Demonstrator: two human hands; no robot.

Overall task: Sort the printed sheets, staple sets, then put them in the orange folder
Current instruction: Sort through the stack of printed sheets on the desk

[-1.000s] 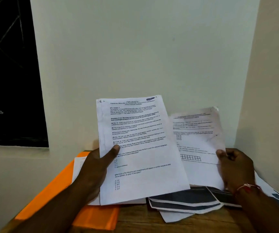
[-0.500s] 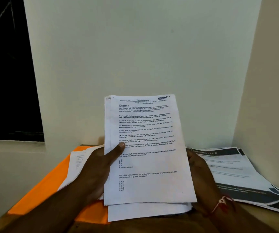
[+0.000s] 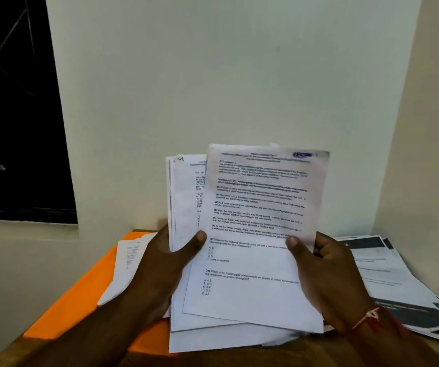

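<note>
A fanned bundle of white printed paper sheets (image 3: pixel 239 337) is held upright between both hands, above the near part of a brown wooden table (image 3: pixel 319 352). The left hand (image 3: pixel 160 266) is clamped on the left edge of the bundle: its thumb is pressed on the front, and the fingers are hidden behind the paper. The right hand (image 3: pixel 329 276) is clamped on the right edge in the same way, with the thumb laid on the front sheet (image 3: pixel 260 207). This sheet is covered with lines of small black text and carries a blue mark in its upper right corner. It is turned a little clockwise, so that the sheets behind it are seen at its left and below it. The text is blurred and cannot be read. A thin red and white thread band (image 3: pixel 369 316) is worn on the right wrist. A flat orange paper folder (image 3: pixel 80 295) is seen lying on the left part of the table, partly hidden by the left forearm, and a single white printed sheet (image 3: pixel 128 271) is laid on it. At the right, near the corner of the walls, a loose pile of white sheets with dark grey printed blocks (image 3: pixel 398 284) is spread on the table. Behind the table a plain cream wall (image 3: pixel 226 75) is seen, and a dark window (image 3: pixel 14 115) at the far left.
</note>
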